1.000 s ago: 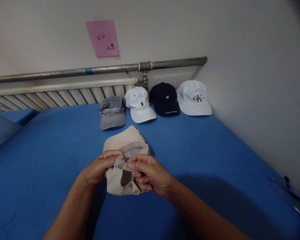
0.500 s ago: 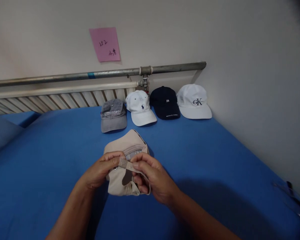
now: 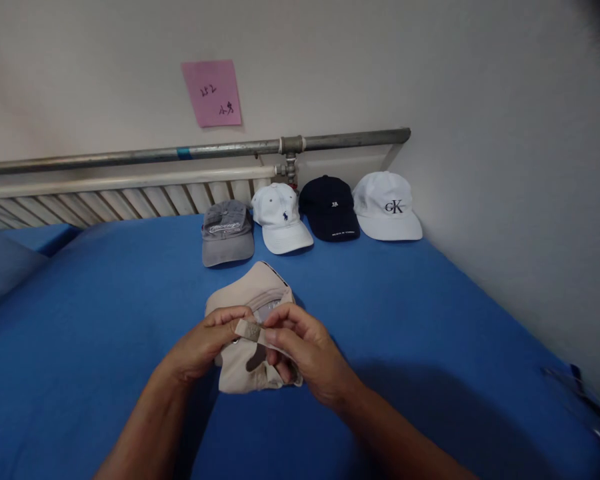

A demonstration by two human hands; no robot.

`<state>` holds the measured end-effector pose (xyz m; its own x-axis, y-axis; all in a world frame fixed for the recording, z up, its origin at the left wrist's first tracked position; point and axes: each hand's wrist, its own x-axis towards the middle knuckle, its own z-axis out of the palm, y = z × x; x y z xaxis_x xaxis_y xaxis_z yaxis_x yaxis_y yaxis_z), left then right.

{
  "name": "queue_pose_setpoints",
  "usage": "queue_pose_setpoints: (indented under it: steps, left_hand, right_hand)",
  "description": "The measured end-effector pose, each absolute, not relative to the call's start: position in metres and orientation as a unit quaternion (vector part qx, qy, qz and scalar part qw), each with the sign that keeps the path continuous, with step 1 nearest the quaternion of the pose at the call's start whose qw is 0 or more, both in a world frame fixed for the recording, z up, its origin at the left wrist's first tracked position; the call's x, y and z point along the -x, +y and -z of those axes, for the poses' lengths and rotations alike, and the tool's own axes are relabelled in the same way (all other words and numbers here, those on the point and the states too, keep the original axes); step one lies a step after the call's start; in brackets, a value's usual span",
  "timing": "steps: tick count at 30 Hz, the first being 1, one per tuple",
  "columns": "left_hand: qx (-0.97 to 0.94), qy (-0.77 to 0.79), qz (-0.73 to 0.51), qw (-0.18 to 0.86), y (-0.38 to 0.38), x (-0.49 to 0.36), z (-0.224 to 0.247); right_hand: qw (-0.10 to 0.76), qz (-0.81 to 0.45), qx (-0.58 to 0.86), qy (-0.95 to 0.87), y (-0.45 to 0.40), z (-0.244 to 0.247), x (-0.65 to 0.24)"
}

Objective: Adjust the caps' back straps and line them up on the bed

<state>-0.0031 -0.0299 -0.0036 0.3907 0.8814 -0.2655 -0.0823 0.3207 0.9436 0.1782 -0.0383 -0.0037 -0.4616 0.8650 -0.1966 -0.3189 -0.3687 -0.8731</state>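
A beige baseball cap [image 3: 237, 373] is between my hands just above the blue sheet, its brim pointing away and its inside partly showing. My left hand [image 3: 210, 340] is closed on the cap's back edge, close to a small metal buckle. With thumb and fingers my right hand [image 3: 305, 350] pinches the cap's adjusting strap [image 3: 249, 330]. The strap's free end, with a greyish patch on it, sticks out towards my left thumb. Behind the fingers, the opening at the cap's back is partly hidden.
Along the far edge stand a grey cap [image 3: 227, 233], a white cap with a small logo [image 3: 283, 220], a dark cap [image 3: 329, 207] and another white cap [image 3: 387, 207]. Behind them are a radiator [image 3: 130, 200] and a metal pipe [image 3: 130, 155]. A pink note [image 3: 213, 93] hangs on the wall.
The strap's free end has lifted and now sticks out more clearly over my left thumb. My right fingers have shifted slightly along the strap. The row of caps stays put.
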Motion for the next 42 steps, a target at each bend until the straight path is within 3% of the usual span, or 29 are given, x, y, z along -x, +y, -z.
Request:
queue_pose_setpoints:
  steps: [25, 29, 36, 42]
  left_hand:
    - [-0.531, 0.441, -0.313, 0.652, -0.03, 0.005, 0.009]
    - [-0.506, 0.443, -0.333, 0.661, -0.03, 0.002, 0.007]
    - [-0.482, 0.392, -0.377, 0.687, -0.034, -0.003, 0.007]
    - [-0.51, 0.394, -0.38, 0.663, -0.035, 0.006, 0.009]
  right_hand:
    - [0.388, -0.728, 0.35, -0.444, -0.038, 0.003, -0.184]
    - [0.425, -0.638, 0.372, -0.524, -0.043, 0.001, -0.184]
    - [0.427, -0.324, 0.392, -0.748, -0.055, -0.001, -0.186]
    - [0.451, -0.255, 0.352, -0.78, -0.056, 0.001, -0.186]
